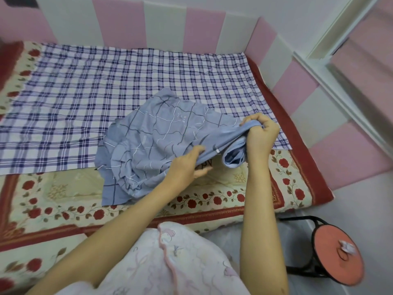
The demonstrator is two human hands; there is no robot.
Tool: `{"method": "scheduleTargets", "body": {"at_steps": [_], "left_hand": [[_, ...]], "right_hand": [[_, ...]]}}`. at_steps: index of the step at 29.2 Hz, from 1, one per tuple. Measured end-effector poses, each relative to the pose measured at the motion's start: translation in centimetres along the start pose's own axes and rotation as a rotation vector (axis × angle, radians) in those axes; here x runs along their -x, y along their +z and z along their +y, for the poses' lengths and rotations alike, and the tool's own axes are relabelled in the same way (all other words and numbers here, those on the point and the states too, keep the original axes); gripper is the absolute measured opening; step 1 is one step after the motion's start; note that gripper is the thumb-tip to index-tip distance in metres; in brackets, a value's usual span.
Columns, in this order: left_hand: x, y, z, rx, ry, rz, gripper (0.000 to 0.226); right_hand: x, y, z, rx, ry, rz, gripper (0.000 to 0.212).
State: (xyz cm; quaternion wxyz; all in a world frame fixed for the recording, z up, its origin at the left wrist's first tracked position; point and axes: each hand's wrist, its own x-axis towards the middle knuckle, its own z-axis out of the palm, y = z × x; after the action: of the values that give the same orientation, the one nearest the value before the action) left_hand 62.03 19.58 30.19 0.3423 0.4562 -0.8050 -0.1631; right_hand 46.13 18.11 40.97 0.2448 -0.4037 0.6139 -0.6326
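A crumpled light-blue cloth with a grid of dark and white lines (153,137), perhaps a pillowcase, lies on the bed and is partly lifted at its right end. My right hand (260,135) grips a bunched edge of it, fingers curled round the fabric. Lower down, my left hand (187,165) holds the cloth's open edge, thumb above and fingers beneath. A roll of the fabric hangs between the two hands.
The bed (234,201) has a floral red-and-cream cover, with a purple-and-white checked sheet (106,92) spread over its far half. Pink and white padded panels (161,24) line the walls. A round red stool (338,256) stands on the floor at lower right.
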Motion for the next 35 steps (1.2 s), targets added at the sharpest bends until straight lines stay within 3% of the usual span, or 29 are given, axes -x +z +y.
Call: {"method": "scheduleTargets", "body": {"at_steps": [2, 5, 8, 12, 15, 17, 19, 20, 22, 25, 27, 29, 32, 33, 35], "left_hand": [[0.7, 0.6, -0.8, -0.019, -0.078, -0.03, 0.051], [1.6, 1.0, -3.1, 0.057, -0.371, 0.068, 0.039], [2.5, 0.9, -6.5, 0.058, -0.543, 0.152, 0.035], [4.0, 0.2, -10.4, 0.049, -0.814, 0.172, 0.023], [4.3, -1.3, -12.6, 0.028, -0.881, 0.16, 0.019], [3.0, -3.1, -13.1, 0.031, -0.854, 0.184, 0.019], [0.7, -5.3, -12.1, 0.039, -0.729, 0.16, 0.015], [-0.9, -6.4, -11.2, 0.016, -0.647, 0.104, 0.016], [-3.3, -7.5, -8.9, -0.035, -0.487, -0.01, 0.018], [-5.9, -8.0, -5.6, -0.086, -0.295, -0.103, 0.018], [-7.2, -8.0, -3.9, -0.12, -0.209, -0.124, 0.015], [-8.1, -8.0, -2.5, -0.139, -0.138, -0.125, 0.02], [-8.4, -8.2, -2.0, -0.09, -0.079, -0.099, 0.009], [-8.3, -8.4, -2.1, -0.074, -0.077, -0.077, 0.012], [-7.7, -8.9, -2.7, -0.056, -0.09, -0.028, 0.025]], "right_hand": [[0.2, -0.1, -0.3, -0.119, -0.022, 0.0, 0.025], [0.0, -0.4, -0.4, -0.239, -0.028, 0.039, 0.033], [0.0, -0.9, -0.2, -0.31, -0.019, 0.114, 0.033], [0.1, -1.4, 0.0, -0.365, -0.01, 0.247, 0.028], [-0.3, -1.7, 1.0, -0.242, 0.034, 0.339, 0.035], [-1.4, -1.9, 2.4, 0.149, 0.077, 0.297, 0.029], [-2.5, -2.4, 3.5, 0.68, 0.179, 0.114, 0.014], [-2.9, -2.4, 3.8, 0.837, 0.238, 0.013, 0.025], [-2.4, -1.5, 4.1, 0.93, 0.262, -0.181, 0.05], [0.5, 1.8, 3.7, 0.916, 0.055, -0.552, 0.08], [3.1, 4.3, 3.5, 0.845, -0.01, -0.755, 0.09], [5.0, 6.3, 3.6, 0.818, -0.081, -0.76, 0.083], [5.5, 7.5, 4.0, 0.653, -0.041, -0.474, 0.029], [5.1, 7.3, 3.9, 0.616, -0.044, -0.393, 0.02], [4.2, 6.3, 3.3, 0.6, -0.096, -0.327, 0.034]]}}
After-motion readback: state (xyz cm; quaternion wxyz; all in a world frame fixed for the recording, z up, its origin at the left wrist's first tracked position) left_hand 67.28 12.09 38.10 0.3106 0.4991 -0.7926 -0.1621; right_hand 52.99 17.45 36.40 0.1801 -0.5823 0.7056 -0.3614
